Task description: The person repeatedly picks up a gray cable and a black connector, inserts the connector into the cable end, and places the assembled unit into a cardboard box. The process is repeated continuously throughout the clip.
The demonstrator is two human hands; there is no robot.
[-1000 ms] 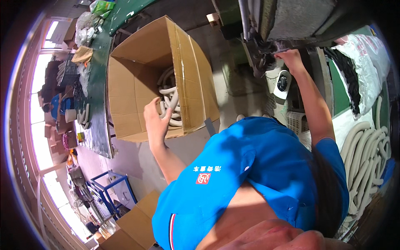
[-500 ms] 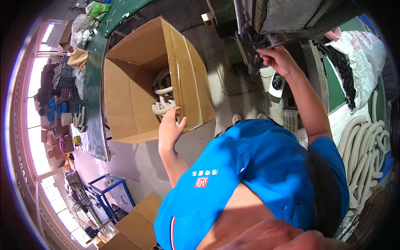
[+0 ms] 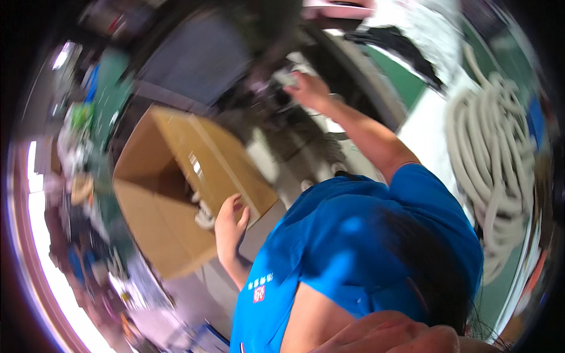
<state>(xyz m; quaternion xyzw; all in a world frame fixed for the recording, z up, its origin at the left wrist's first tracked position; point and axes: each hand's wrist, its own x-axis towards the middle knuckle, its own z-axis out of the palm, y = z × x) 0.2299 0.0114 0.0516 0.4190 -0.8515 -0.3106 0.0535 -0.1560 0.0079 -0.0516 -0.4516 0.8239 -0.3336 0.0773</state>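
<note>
My left hand [image 3: 231, 222] is beside the rim of a large brown cardboard box [image 3: 215, 150], thumb and fingers apart with nothing between them. Inside the box, pale bent tubes [image 3: 204, 217] show partly, the rest hidden by its wall. Farther off, my right hand [image 3: 311, 92] reaches out toward a dark machine [image 3: 259, 88]. Motion blur smears its fingers, and I cannot make out whether it touches or holds anything.
At right, a heap of long pale tubes [image 3: 488, 159] lies on a green table [image 3: 394, 73] beside white sacking [image 3: 432, 132] and a black cloth [image 3: 400, 50]. On the left stands a cluttered green bench [image 3: 112, 88], blurred.
The whole view has swung round, so the box sits lower left and the tube heap shows more fully. My right hand has come away from the machine part it was touching.
</note>
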